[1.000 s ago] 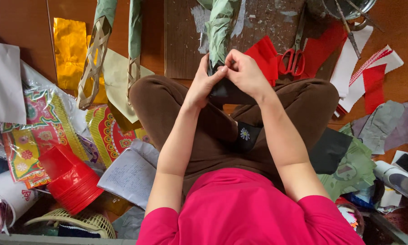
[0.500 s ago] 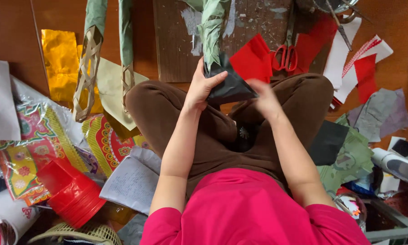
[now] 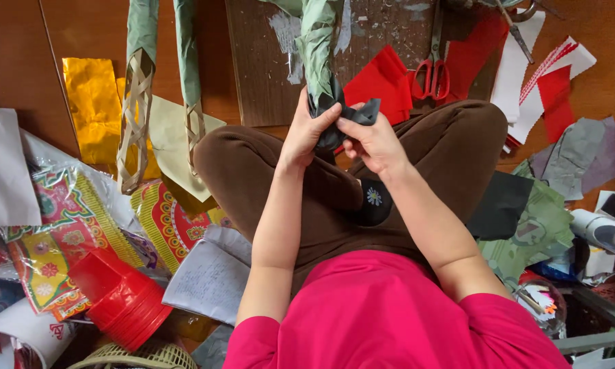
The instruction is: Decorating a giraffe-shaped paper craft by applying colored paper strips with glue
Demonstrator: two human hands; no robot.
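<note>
Wrapping is the step in hand, by the look of it — the left hand (image 3: 306,133) pinches a crumpled black paper sheet (image 3: 340,115) against the lower end of a green paper-wrapped stick (image 3: 319,48), while the right hand (image 3: 374,142), just right of the stick, grips the sheet's loose edge. Next move likely calls for pulling it snug around the stick — the paper looks thin and creased.

A: Any packages?
B: One clear plastic packet (image 3: 61,225) of red, green and yellow patterned paper, lying flat at the left beside the red cups (image 3: 119,301).
A: Signs, screens?
B: None.
</note>
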